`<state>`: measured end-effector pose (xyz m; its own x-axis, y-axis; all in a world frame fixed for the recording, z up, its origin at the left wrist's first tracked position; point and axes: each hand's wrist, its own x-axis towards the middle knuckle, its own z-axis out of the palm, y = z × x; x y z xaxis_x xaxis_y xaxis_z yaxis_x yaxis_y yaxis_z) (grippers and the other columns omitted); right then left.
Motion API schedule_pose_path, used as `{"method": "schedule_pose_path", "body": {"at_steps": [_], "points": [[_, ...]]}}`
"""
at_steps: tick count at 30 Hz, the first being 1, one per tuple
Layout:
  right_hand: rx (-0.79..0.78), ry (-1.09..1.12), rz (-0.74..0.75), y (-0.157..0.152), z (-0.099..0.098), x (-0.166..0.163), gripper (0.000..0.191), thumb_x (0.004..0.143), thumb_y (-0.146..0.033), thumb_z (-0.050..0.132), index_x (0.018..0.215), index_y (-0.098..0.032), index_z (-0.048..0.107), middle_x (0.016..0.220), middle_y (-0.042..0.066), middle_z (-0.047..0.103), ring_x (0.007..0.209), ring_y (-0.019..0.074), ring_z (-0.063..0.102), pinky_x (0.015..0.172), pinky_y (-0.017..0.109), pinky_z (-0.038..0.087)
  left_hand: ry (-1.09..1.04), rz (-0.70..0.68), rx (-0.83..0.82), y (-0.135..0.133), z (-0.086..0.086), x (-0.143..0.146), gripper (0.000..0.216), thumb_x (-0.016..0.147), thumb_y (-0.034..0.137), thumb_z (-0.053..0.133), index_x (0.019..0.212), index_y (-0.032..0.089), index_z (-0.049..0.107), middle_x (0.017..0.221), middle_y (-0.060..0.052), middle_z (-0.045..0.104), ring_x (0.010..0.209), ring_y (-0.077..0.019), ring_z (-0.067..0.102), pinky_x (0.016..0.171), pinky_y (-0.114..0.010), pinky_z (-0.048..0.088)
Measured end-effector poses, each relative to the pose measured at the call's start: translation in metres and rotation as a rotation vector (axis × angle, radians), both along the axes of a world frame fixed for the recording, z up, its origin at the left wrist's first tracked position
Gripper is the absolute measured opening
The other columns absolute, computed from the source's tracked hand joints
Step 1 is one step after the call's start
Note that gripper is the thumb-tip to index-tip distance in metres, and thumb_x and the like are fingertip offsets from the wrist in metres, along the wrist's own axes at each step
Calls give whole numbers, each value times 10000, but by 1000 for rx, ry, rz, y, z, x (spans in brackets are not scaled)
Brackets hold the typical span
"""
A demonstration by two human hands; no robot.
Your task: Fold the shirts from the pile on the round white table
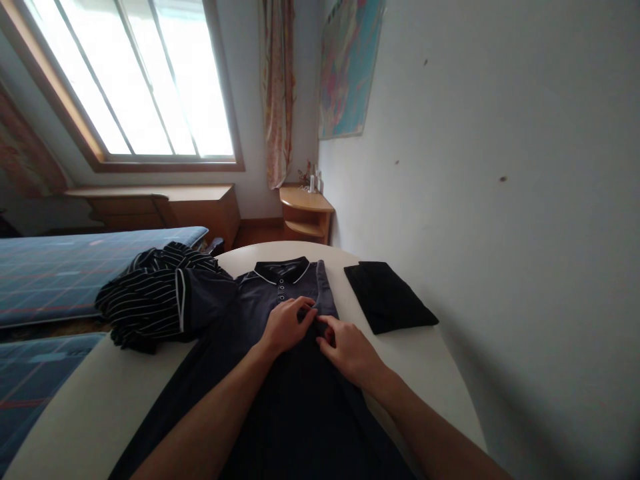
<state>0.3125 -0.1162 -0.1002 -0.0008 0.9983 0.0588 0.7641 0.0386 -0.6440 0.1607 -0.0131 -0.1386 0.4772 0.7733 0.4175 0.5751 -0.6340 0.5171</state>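
Observation:
A dark polo shirt (250,313) lies on the table, its collar and buttons facing up at the far end. Its left sleeve spreads out toward a striped garment, while its right edge is turned inward over the front. My left hand (289,325) rests on the shirt below the buttons, fingers curled onto the fabric. Just beside it, my right hand (345,343) pinches the folded part of the shirt between thumb and fingers. The two hands almost touch, and the exact cloth under the fingertips is partly hidden.
A folded black garment (390,297) lies to the right on the white round table (425,380). At the left edge is a heap of black-and-white striped cloth (145,293). Beds with plaid covers (75,270) stand left; a wall (500,233) runs along the right.

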Motion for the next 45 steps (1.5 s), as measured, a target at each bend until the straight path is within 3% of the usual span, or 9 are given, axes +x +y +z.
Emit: {"method": "schedule_pose_path", "body": {"at_steps": [10, 18, 25, 31, 37, 41, 45], "points": [[-29, -54, 31, -4, 2, -2, 423, 805, -197, 652, 1225, -211, 602, 835, 7, 674, 746, 169, 629, 669, 258, 409, -115, -42, -81, 8, -13, 2, 191, 848, 219, 623, 1026, 248, 686, 958, -5, 727, 914, -181, 665, 890, -323, 493], [25, 13, 58, -7, 1, -10, 321, 797, -158, 656, 1115, -201, 639, 847, 4, 667, 763, 155, 620, 704, 256, 420, -147, 72, -91, 5, -7, 0, 181, 810, 171, 588, 967, 231, 655, 886, -7, 696, 855, -174, 651, 829, -309, 498], [22, 132, 67, -8, 7, -16, 347, 817, -175, 653, 1159, -221, 617, 867, -14, 682, 719, 136, 618, 686, 243, 432, -159, 213, -91, 2, 7, -6, 171, 796, 169, 576, 951, 230, 613, 828, 10, 679, 812, -177, 647, 734, -278, 468], [-6, -88, 103, -10, 3, -14, 312, 804, -246, 683, 1111, -226, 633, 840, -8, 688, 758, 165, 635, 673, 265, 394, -60, 284, -153, 6, 4, -9, 114, 831, 227, 603, 943, 232, 618, 762, 15, 689, 764, -193, 652, 722, -296, 444], [-37, -204, 91, -11, 7, -15, 144, 874, -334, 621, 974, -242, 670, 782, -17, 702, 710, 149, 631, 635, 263, 351, 9, 234, -108, 10, -5, -6, 186, 871, 267, 627, 1053, 239, 645, 834, -1, 730, 960, -227, 639, 884, -354, 433], [72, -267, 8, 5, 8, -9, 211, 955, -355, 504, 932, -232, 674, 848, 11, 716, 753, 154, 646, 658, 265, 369, 19, 249, -102, 9, -8, -5, 212, 840, 245, 655, 1051, 232, 642, 868, -14, 724, 975, -237, 625, 873, -353, 442], [160, -317, -31, 49, 6, 0, 203, 953, -310, 505, 1002, -219, 680, 992, 41, 723, 901, 170, 665, 764, 254, 415, -24, 260, -93, 10, -11, -6, 162, 823, 246, 665, 967, 210, 602, 836, -26, 695, 934, -232, 610, 798, -322, 461]]}}
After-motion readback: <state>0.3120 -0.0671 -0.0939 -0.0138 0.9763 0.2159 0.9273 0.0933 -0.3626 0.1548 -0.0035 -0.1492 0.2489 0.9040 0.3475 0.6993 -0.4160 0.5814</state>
